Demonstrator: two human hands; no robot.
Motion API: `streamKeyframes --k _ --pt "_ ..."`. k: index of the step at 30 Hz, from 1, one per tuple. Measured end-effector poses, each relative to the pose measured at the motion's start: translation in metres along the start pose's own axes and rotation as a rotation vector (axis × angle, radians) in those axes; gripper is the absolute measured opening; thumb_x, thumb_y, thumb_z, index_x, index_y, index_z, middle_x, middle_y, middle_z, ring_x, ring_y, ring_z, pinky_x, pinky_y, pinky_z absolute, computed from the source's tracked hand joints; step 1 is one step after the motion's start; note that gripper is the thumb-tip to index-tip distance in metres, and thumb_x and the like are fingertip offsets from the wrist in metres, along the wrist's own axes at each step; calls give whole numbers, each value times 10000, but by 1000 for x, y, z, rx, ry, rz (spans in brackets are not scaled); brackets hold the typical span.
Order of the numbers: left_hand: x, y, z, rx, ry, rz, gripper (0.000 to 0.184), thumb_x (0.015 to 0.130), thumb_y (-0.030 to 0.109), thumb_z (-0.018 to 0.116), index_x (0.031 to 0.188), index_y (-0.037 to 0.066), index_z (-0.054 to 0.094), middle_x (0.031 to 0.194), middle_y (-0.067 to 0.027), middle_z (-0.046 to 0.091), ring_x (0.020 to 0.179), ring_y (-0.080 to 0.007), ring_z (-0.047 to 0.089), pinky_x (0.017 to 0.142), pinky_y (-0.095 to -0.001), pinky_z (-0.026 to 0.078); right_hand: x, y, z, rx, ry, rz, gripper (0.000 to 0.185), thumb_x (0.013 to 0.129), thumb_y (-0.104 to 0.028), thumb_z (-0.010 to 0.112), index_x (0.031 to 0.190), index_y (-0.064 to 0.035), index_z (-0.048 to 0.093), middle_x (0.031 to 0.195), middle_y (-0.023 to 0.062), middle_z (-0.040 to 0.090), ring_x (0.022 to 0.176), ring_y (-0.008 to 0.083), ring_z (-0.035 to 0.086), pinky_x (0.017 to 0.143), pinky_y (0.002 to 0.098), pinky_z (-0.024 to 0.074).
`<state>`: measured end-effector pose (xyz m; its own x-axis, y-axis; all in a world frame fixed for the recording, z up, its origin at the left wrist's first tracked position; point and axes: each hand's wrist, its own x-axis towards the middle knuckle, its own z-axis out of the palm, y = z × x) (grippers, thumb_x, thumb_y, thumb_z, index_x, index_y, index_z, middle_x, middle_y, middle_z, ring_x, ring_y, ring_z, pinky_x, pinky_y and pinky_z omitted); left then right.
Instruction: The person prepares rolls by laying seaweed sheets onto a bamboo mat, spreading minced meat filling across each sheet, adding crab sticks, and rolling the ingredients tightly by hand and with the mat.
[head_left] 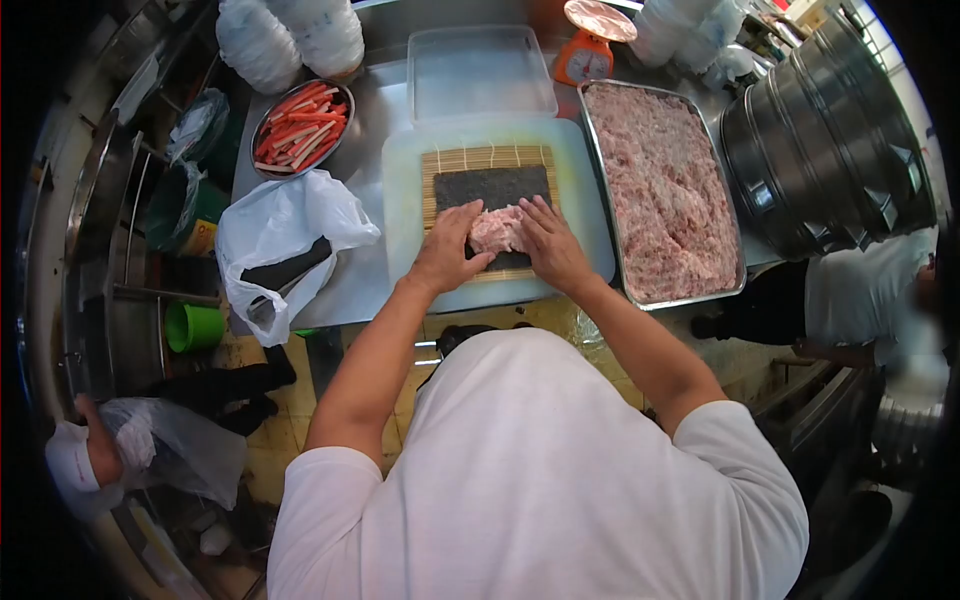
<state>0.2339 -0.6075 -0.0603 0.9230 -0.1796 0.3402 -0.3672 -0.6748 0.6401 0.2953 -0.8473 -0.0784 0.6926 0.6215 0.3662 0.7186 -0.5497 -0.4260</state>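
A dark seaweed sheet (490, 186) lies on a bamboo mat (487, 157), which rests on a pale cutting board (402, 180). On the sheet's near half sits a lump of pink minced meat (497, 230). My left hand (448, 245) touches the lump's left side, its fingers spread. My right hand (553, 243) lies against the right side, fingers also apart. Part of the meat and the sheet's near corners are hidden by my hands.
A large tray of minced meat (665, 190) stands right, an orange scale (586, 58) behind it. At left are a bowl of red sticks (302, 130) and a white bag (290, 215) with dark sheets. Steel steamers (830, 130) stand far right. People are at both sides.
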Motion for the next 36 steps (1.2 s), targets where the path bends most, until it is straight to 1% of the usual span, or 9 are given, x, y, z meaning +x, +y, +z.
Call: streamKeyframes --k 3,5,8,14,18,24,26,30,36 --pt "-2 0 -2 -6 -3 0 846 732 220 862 1462 25 481 1372 -194 588 1290 -387 524 1113 -455 424 -8 8 1 -14 -101 60 539 923 -115 643 1440 -26 521 1553 193 447 1456 424 377 1186 532 313" --pt "-2 0 -2 -7 -7 -6 841 735 215 864 1460 25 483 1375 -196 587 1290 -392 525 1116 -459 420 -7 -9 -13 63 31 140 643 963 -239 632 1525 -25 406 1619 197 338 1504 411 292 1202 571 249" --pt "-3 -2 -1 -37 3 -1 835 739 216 865 1458 23 486 1371 -197 589 1290 -394 526 1119 -461 416 -16 -38 -2 -270 -122 187 710 985 -366 604 1557 -31 350 1652 196 268 1535 400 220 1216 595 178" --pt "-3 -4 -3 -27 -20 -3 840 742 222 865 1462 24 480 1398 -198 573 1303 -386 520 1120 -458 420 -15 -46 -30 -259 -303 364 844 964 -529 583 1566 2 323 1673 187 220 1552 391 175 1213 629 127" --pt "-3 -3 -3 -64 -28 -1 863 740 222 866 1477 27 462 1430 -202 549 1339 -390 497 1131 -460 411 -18 -55 -12 -150 -109 253 929 952 -539 614 1611 -25 208 1672 218 194 1552 411 163 1219 614 115" --pt "-1 -3 -4 -40 -16 -27 900 733 177 861 1506 26 425 1456 -220 519 1394 -392 457 1151 -449 395 -7 -73 -26 -323 -342 374 925 915 -551 658 1558 22 321 1644 244 252 1548 418 164 1225 601 114" --pt "-4 -8 -3 -69 -14 -16 907 733 155 856 1513 26 412 1449 -225 521 1356 -386 497 1132 -436 418 -9 -82 0 -164 -28 169 858 915 -557 644 1488 47 439 1603 257 334 1534 418 211 1229 587 121" --pt "-4 -8 -11 -124 -52 -52 916 733 135 851 1522 30 398 1441 -222 528 1312 -376 539 1105 -426 445 -3 -84 -4 -152 -180 118 819 911 -495 668 1441 92 454 1571 290 363 1491 451 288 1218 595 148" --pt "-2 -8 -16 -159 -104 -103 934 724 96 835 1530 17 368 1463 -223 500 1357 -393 483 1145 -440 406 2 -98 -1 -18 -26 176 800 894 -428 699 1461 75 441 1553 249 419 1485 428 318 1210 575 206"
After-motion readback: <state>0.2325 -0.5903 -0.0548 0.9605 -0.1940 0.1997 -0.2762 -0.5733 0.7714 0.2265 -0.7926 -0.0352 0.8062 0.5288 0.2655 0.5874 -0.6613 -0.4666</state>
